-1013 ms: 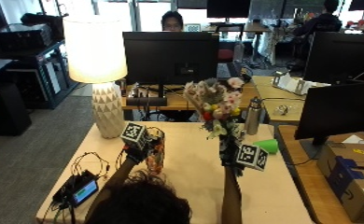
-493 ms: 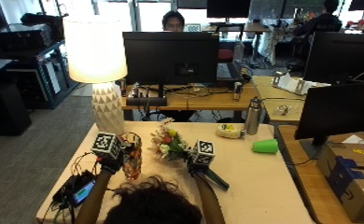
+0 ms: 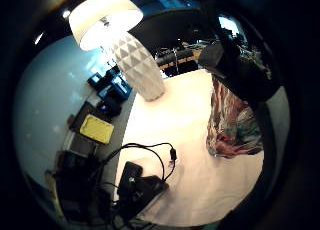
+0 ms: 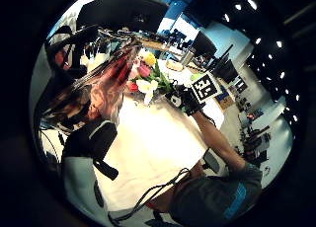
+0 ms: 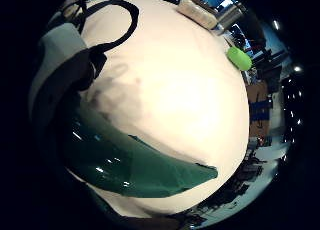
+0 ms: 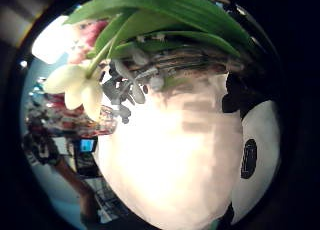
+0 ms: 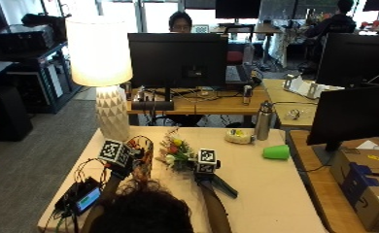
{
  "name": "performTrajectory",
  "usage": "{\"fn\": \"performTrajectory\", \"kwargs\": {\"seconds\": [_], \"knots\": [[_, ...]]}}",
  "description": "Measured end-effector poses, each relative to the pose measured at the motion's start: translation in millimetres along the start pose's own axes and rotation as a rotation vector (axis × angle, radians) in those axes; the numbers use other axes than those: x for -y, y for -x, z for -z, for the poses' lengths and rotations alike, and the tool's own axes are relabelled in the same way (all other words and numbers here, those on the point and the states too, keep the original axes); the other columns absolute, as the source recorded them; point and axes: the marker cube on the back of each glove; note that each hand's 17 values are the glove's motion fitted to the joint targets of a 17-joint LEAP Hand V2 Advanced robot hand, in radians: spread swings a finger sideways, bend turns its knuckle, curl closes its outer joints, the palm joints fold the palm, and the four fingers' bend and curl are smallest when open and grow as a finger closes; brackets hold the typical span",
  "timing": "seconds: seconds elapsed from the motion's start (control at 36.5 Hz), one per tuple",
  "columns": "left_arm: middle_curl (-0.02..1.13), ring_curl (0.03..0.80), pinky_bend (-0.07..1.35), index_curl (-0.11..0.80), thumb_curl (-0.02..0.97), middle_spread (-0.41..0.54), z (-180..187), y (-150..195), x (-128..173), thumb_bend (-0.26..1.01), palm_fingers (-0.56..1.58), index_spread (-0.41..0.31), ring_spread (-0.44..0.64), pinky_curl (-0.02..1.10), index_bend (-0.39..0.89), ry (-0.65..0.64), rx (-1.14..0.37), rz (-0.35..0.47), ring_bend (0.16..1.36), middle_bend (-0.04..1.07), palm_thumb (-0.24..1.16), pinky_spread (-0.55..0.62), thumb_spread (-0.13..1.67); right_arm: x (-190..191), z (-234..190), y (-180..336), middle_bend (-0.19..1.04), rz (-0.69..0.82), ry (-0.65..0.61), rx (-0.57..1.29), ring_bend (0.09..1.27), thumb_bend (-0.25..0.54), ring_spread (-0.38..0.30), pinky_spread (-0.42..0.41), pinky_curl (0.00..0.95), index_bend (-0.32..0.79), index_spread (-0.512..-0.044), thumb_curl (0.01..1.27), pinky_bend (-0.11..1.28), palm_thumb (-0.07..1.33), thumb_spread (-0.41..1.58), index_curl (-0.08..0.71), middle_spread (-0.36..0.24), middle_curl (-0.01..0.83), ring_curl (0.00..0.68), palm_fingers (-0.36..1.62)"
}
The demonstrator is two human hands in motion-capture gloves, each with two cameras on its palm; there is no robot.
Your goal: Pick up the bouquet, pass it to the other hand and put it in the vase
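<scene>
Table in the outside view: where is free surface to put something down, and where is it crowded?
Bare table lies right of the right hand, below the green cup. Crowded: the left side, with vase, left hand, bouquet, lamp and cabled device.

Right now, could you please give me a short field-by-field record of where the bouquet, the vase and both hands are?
bouquet: flowers low over the table, blooms towards the vase, green wrap trailing towards the person
vase: clear patterned vase upright on the table, beside the bouquet
left hand: left hand grips the vase
right hand: right hand holds the bouquet by its stems
in vase yet: no, flowers outside it
nearby: white lamp at the table's far left corner, green cup lying to the right, metal bottle behind it
</scene>
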Motion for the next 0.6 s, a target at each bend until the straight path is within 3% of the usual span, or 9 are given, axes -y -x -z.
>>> {"fn": "performTrajectory", "kwargs": {"seconds": [0.16,0.25,0.36,0.49,0.6], "knots": [[0.53,0.483,0.09,0.530,0.295,-0.303,-2.9,-3.4,2.7,-0.03,1.08,-0.312,-0.34,0.08,0.46,0.009,-0.023,0.013,0.74,0.62,0.54,0.24,0.92,10.8,-6.0,-8.9,0.59,-0.001,-0.050,0.012,0.84,0.146,-0.211,-0.091,0.418,0.00,-0.294,0.42,0.66,1.04,1.05,0.022,-0.162,0.489,0.461,1.02],[0.53,0.485,0.09,0.534,0.293,-0.304,-0.6,-2.0,3.0,-0.03,1.07,-0.312,-0.34,0.08,0.46,0.032,-0.028,0.032,0.73,0.62,0.53,0.24,0.92,2.3,-4.2,-13.0,0.59,-0.005,0.009,0.015,0.85,0.128,-0.209,-0.087,0.418,0.00,-0.299,0.43,0.64,1.04,1.04,0.018,-0.161,0.492,0.465,1.00],[0.54,0.482,0.09,0.536,0.291,-0.306,5.4,-1.7,1.8,-0.03,1.06,-0.312,-0.34,0.08,0.45,0.060,-0.041,0.054,0.71,0.62,0.53,0.24,0.92,0.7,-5.3,-17.2,0.59,0.010,0.032,0.054,0.86,0.101,-0.198,-0.030,0.415,0.03,-0.297,0.44,0.57,1.03,1.04,0.029,-0.152,0.493,0.473,0.91],[0.54,0.452,0.11,0.536,0.294,-0.314,22.3,-12.7,-14.6,-0.02,1.01,-0.315,-0.34,0.08,0.45,0.096,-0.041,0.087,0.58,0.64,0.55,0.24,0.93,-6.3,-7.3,-30.2,0.48,0.049,0.033,0.138,0.76,0.070,-0.166,0.079,0.409,0.10,-0.299,0.45,0.53,1.01,1.05,0.071,-0.130,0.462,0.455,0.71],[0.52,0.442,0.24,0.506,0.292,-0.274,33.7,-26.5,-39.2,-0.04,0.68,-0.271,-0.25,0.15,0.32,0.109,-0.004,0.110,0.47,0.47,0.53,0.30,0.93,-41.2,25.9,-31.2,0.40,0.106,0.047,0.178,0.61,0.029,-0.107,0.160,0.392,0.17,-0.299,0.45,0.51,0.96,1.09,0.118,-0.104,0.434,0.408,0.59]]}}
